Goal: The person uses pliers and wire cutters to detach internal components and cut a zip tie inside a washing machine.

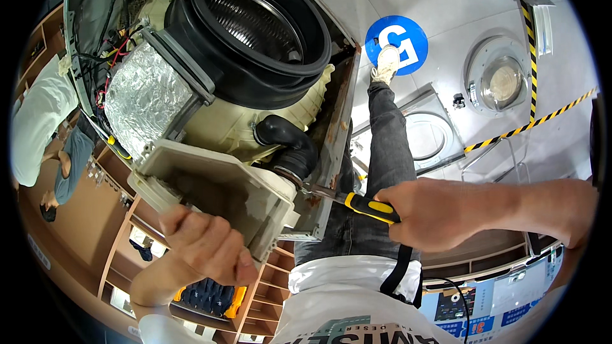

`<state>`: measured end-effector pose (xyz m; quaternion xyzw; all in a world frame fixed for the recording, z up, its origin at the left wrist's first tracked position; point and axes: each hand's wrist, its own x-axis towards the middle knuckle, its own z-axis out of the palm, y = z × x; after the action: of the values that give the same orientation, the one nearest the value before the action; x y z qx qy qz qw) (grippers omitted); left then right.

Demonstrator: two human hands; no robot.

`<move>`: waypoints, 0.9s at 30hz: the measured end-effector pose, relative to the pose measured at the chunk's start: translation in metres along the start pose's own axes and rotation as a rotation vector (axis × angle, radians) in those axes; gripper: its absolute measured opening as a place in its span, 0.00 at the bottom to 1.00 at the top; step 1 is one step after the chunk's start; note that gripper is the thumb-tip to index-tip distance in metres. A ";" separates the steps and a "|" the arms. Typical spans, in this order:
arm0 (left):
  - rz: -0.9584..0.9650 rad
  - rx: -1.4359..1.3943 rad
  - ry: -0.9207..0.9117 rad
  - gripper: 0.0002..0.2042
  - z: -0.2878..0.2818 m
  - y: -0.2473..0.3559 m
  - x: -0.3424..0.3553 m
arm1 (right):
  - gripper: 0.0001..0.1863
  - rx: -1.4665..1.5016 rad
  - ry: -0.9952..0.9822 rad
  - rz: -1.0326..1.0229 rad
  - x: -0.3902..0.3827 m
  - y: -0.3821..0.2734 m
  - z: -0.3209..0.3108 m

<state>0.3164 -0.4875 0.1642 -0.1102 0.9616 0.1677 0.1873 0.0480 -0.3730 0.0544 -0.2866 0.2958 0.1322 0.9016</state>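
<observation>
My left hand is closed round the near rim of an open, pale grey plastic dispenser box at the machine's near corner. My right hand grips a hand tool with a black and yellow handle and a metal shank; its exact kind is unclear. The shank's tip meets the clamp area at the lower end of a bent black rubber hose, beside the box. Above the hose, the washing machine's black door gasket surrounds a metal drum.
Rusty metal cabinet edge runs beside my leg. Foil-wrapped part and loose wires lie at left. On the floor are a round glass door, a front panel and striped tape. Another person stands far left, near wooden shelves.
</observation>
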 end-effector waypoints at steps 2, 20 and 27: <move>-0.060 -0.012 0.028 0.11 0.000 0.000 0.000 | 0.16 -0.044 -0.039 -0.008 0.002 0.002 -0.004; -0.058 -0.135 -0.077 0.13 0.005 0.002 0.010 | 0.18 -0.219 0.574 -0.458 0.028 0.070 0.018; -0.111 -0.131 -0.127 0.12 -0.004 0.007 0.009 | 0.20 -0.402 0.748 -0.405 0.028 0.078 0.013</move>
<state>0.3057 -0.4840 0.1657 -0.1642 0.9272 0.2263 0.2494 0.0441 -0.3011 0.0120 -0.5356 0.5072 -0.1042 0.6671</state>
